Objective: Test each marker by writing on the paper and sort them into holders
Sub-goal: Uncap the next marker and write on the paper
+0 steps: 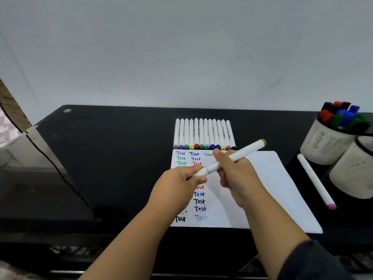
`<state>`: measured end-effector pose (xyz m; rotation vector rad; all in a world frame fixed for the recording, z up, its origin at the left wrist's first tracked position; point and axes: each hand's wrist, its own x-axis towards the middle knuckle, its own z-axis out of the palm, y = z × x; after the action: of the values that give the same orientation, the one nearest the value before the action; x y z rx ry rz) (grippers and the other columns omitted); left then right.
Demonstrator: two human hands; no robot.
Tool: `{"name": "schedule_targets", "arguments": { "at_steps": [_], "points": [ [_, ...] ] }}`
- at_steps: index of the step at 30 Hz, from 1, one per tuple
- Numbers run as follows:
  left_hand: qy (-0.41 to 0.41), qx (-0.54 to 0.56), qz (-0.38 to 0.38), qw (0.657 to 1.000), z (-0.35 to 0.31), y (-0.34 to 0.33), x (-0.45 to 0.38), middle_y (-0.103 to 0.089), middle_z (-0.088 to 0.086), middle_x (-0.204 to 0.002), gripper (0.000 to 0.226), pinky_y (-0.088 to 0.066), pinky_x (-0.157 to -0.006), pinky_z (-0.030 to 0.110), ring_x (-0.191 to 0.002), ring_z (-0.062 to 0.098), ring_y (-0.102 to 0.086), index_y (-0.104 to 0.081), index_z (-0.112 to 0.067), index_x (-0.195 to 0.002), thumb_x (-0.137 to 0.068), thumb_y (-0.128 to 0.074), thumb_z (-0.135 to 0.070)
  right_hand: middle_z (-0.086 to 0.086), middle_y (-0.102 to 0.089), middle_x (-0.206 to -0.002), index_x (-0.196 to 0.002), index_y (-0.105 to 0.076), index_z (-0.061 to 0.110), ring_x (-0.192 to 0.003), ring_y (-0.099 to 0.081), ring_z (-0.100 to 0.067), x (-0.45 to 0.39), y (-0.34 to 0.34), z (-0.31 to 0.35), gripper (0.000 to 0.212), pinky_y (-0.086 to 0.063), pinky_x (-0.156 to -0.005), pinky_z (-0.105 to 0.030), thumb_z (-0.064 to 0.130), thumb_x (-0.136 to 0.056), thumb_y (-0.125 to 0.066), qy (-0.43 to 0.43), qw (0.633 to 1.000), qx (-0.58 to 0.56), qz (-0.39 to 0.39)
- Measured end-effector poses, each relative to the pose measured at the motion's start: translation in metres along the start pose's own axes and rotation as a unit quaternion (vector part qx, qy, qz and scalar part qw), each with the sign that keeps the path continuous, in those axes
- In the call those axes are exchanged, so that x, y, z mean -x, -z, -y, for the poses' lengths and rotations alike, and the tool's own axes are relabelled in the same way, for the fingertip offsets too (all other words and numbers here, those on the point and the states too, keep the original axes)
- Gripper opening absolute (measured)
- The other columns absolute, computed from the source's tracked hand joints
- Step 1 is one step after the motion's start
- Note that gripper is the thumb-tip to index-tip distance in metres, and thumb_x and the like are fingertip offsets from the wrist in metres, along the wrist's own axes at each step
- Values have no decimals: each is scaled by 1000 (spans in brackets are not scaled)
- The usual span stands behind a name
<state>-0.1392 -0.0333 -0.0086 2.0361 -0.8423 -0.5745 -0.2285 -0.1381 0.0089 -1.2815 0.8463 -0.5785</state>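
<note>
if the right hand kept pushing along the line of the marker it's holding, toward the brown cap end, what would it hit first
Probably the ribbed holder full of markers. The right hand aims the brown-capped marker up and right, over the paper's far corner toward that cup. Depth is unclear, so it might pass short of it.

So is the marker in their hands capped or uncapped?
Capped: the marker shows an unbroken seam, left hand gripping its cap end.

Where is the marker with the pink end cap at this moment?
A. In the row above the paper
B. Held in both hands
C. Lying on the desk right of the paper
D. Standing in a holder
C: the pink-capped marker lies alone on the black desk, right of the paper, in front of the holders.
</note>
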Motion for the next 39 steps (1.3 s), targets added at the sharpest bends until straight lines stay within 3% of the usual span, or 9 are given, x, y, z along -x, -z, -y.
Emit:
{"name": "schedule_targets", "arguments": {
  "at_steps": [4, 9, 13, 16, 18, 20, 23, 30, 39],
  "points": [
    [-15, -63, -37, 997, 7, 4, -2, -54, -10, -75, 33, -39, -50, 19, -57, 6, -44, -54, -39, -126, -95, -52, -30, 1, -42, -54, -79, -56, 10, -42, -32, -7, -8, 24, 6, 18, -30, -41, -19, 23, -88, -66, 18, 996, -56, -62],
    [-54, -152, -61, 985, 13, 5, -7, -51, -12, -94, 36, -39, -58, 17, -71, 5, -48, -48, -35, -133, -98, -46, -31, 3, -56, -75, -80, -57, 14, -62, -45, -11, -6, 40, 4, 19, -38, -57, -23, 27, -86, -68, 66, 986, 141, -53],
    [-82, -172, -74, 979, 16, 0, -9, -47, -17, -96, 34, -32, -56, 12, -73, 3, -46, -51, -34, -131, -98, -45, -31, 13, -54, -92, -88, -66, 24, -85, -50, -3, -4, 47, 3, 10, -37, -69, -16, 34, -85, -68, 180, 908, 378, 4],
    [-98, -171, -75, 977, 15, -6, -8, -48, -19, -101, 35, -33, -61, 8, -81, 3, -46, -51, -33, -131, -97, -46, -32, 18, -48, -96, -106, -67, 33, -97, -37, -5, -6, 54, 3, 24, -28, -85, -27, 44, -85, -64, 239, 807, 540, 10],
    [-102, -145, -75, 981, 12, -10, -7, -51, -18, -111, 37, -33, -67, 6, -90, 0, -46, -50, -33, -133, -96, -48, -32, 20, -45, -95, -109, -65, 37, -96, -29, -3, -6, 60, 6, 25, -19, -83, -26, 46, -87, -60, 253, 776, 578, 5],
    [-106, -139, -73, 982, 11, -14, -8, -49, -15, -132, 43, -34, -85, 9, -109, 0, -44, -43, -33, -138, -96, -49, -35, 19, -44, -95, -106, -64, 36, -95, -29, -4, -5, 65, 9, 20, -17, -83, -26, 45, -90, -56, 253, 769, 586, -9],
    [-79, -194, -30, 977, 6, -23, -9, -28, -12, -151, 55, -23, -109, 22, -138, 5, -24, -22, -31, -147, -97, -40, -43, 15, -46, -96, -104, -61, 32, -95, -34, -9, -6, 77, 8, 19, -25, -88, -32, 44, -94, -50, 228, 753, 614, -65],
    [-57, -296, 54, 952, 8, -42, -18, -6, -8, -158, 62, -10, -116, 33, -145, 13, -6, -9, -24, -151, -98, -28, -49, -2, -53, -113, -117, -58, 19, -105, -50, -25, -12, 121, 2, 27, -31, -85, -38, 28, -100, -39, 78, 798, 555, -223],
    [-61, -317, 57, 945, 16, -46, -24, -6, -11, -157, 60, -7, -116, 30, -144, 9, -7, -17, -22, -150, -98, -29, -49, -13, -46, -122, -122, -54, 5, -114, -46, -30, -4, 153, -16, 30, -36, -92, -41, 20, -98, -43, -4, 769, 576, -279]
  ]
}}
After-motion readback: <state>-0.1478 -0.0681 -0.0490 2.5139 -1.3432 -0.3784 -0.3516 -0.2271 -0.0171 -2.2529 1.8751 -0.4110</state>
